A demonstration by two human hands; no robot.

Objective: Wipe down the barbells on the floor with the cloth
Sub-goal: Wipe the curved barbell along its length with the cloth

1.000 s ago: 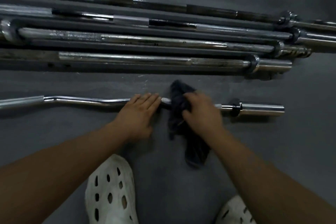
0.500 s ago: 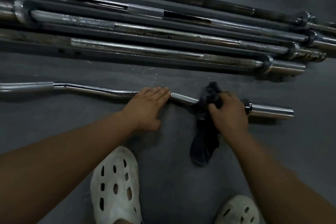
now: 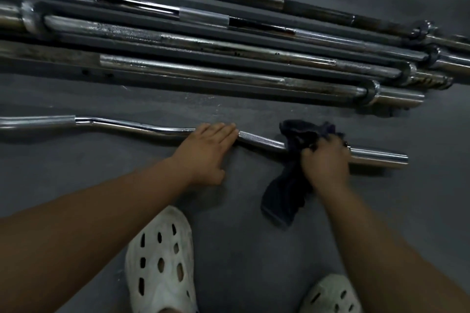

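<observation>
A chrome curl bar (image 3: 142,128) with bends lies across the grey floor nearest me. My left hand (image 3: 206,152) rests flat on its middle, fingers straight over the shaft. My right hand (image 3: 326,160) grips a dark cloth (image 3: 292,180) wrapped around the bar just left of the right collar. The cloth's loose end hangs down onto the floor. The bar's right sleeve (image 3: 379,157) sticks out past my right hand. Several long straight barbells (image 3: 229,76) lie side by side farther away.
The straight barbells run from upper left to right, their collars and sleeves (image 3: 396,96) bunched at the right. My two white perforated clogs (image 3: 160,262) stand on the grey floor (image 3: 76,173) below the curl bar.
My right hand has slid the cloth rightward along the curl bar, from near my left hand to the right collar. My left hand has stayed pressed on the bar.
</observation>
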